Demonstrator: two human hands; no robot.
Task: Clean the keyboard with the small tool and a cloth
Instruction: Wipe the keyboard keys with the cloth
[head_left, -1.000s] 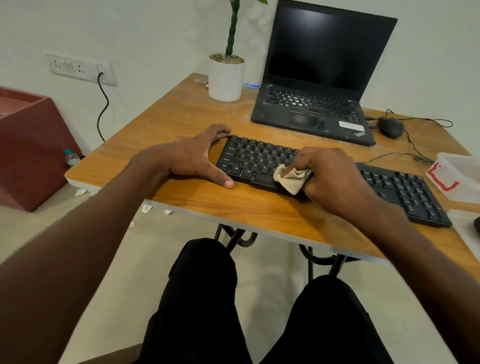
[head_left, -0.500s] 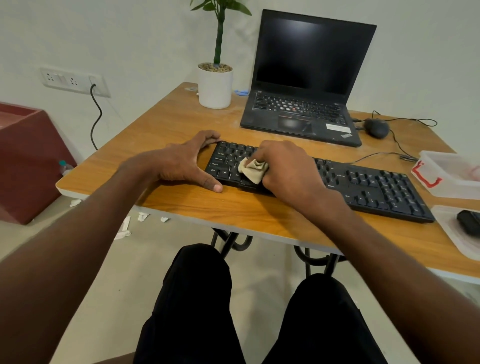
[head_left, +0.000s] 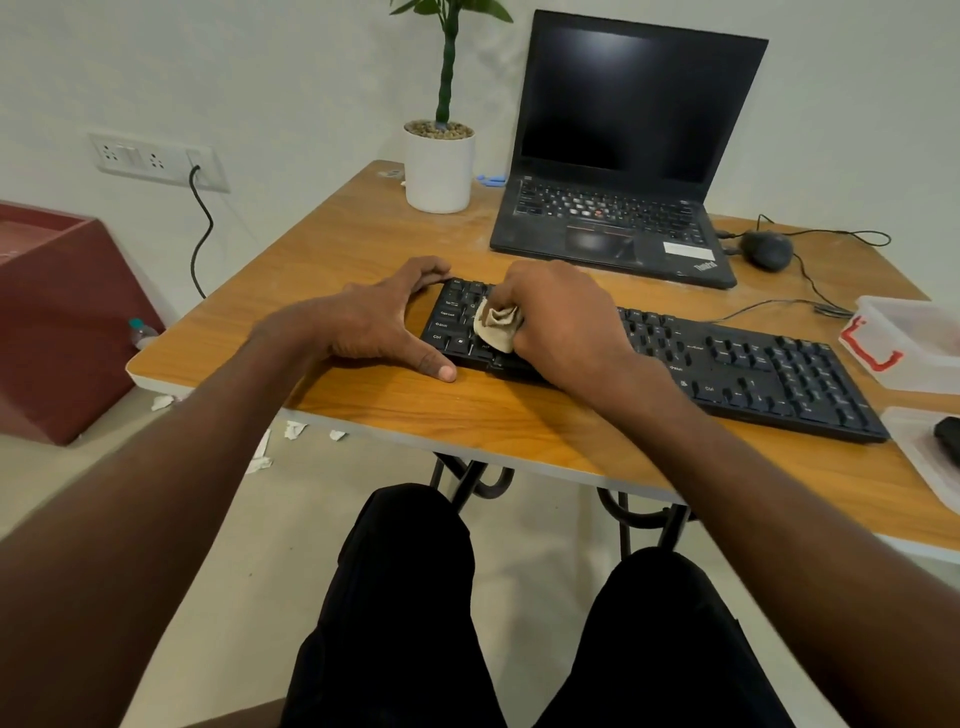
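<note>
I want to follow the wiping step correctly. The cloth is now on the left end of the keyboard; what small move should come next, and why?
Probably sweep the beige cloth rightward along the black keyboard. The right hand grips it bunched over the leftmost keys, the left hand braces that end, and a long stretch of keys lies uncovered to the right.

keyboard (head_left: 727, 364) on table (head_left: 467, 415) | laptop (head_left: 613, 228) behind | mouse (head_left: 766, 249) right

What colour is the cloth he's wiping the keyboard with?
Beige, a light tan. The head view shows the cloth bunched in the right hand over the black keyboard.
</note>
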